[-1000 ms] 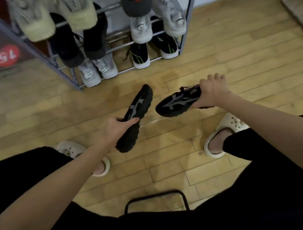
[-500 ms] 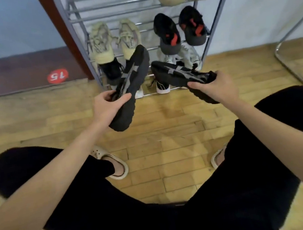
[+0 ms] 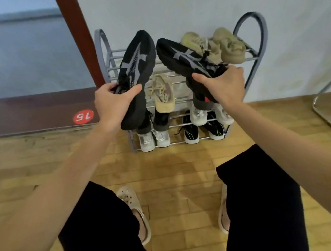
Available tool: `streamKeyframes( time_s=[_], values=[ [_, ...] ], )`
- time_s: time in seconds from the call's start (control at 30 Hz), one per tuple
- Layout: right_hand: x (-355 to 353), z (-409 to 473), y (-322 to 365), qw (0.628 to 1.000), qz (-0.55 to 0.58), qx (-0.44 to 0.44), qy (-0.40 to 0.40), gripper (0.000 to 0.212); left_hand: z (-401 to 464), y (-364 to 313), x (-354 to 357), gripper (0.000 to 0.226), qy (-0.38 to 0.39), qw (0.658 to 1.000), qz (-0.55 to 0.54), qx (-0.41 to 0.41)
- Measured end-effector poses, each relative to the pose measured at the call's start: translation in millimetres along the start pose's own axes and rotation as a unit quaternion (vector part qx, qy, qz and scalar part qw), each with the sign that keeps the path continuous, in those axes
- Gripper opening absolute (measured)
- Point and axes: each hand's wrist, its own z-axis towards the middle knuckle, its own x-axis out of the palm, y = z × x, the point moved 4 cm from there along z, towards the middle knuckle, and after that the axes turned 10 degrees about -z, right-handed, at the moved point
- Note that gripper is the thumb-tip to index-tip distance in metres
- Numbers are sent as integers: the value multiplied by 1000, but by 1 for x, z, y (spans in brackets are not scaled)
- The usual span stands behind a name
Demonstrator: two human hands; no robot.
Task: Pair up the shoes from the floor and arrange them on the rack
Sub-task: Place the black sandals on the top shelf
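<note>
The wooden floor [image 3: 176, 171] runs up to a pale wall [image 3: 187, 3], and against that wall stands the grey metal shoe rack [image 3: 251, 24] with its rounded side hoops. Most of its tiers already carry shoes: a pair of beige trainers [image 3: 229, 45] on the right half of the top shelf, a single tan shoe [image 3: 164, 96] showing on the tier below, white trainers [image 3: 154, 140] at bottom left and black shoes with green stripes [image 3: 202, 131] at bottom right. The person stands close in front in black trousers and cream clogs [image 3: 136, 213]. Both arms reach out toward the top shelf. The left hand [image 3: 114, 102] grips the left black shoe [image 3: 135, 71] around its collar, thumb over the side, toe pointing up and away. The right hand [image 3: 225, 85] clasps the right black shoe [image 3: 186, 59] at its heel end, toe angled up and to the left. The two toes come near each other without touching, held in the air before the left half of the top shelf. A red round sticker [image 3: 83, 116] marked 15 sits low on the dark panel to the left.
</note>
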Motion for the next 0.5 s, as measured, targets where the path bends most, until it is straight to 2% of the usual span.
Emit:
streamKeyframes(
  time_s=[0.17,0.27,0.4,0.5],
  values=[
    [35,39,54,999,-37,10,-10,93,56,-7,26,28,-38,998,9,-46],
    [60,68,85,998,-52,19,-25,93,92,-5,44,44,-51,997,-6,-62],
    [92,90,118,999,-44,30,-1,95,135,-3,61,63,-95,994,11,-48],
    [113,98,129,998,-50,42,13,88,158,0,69,65,-128,989,45,-49]
  ],
)
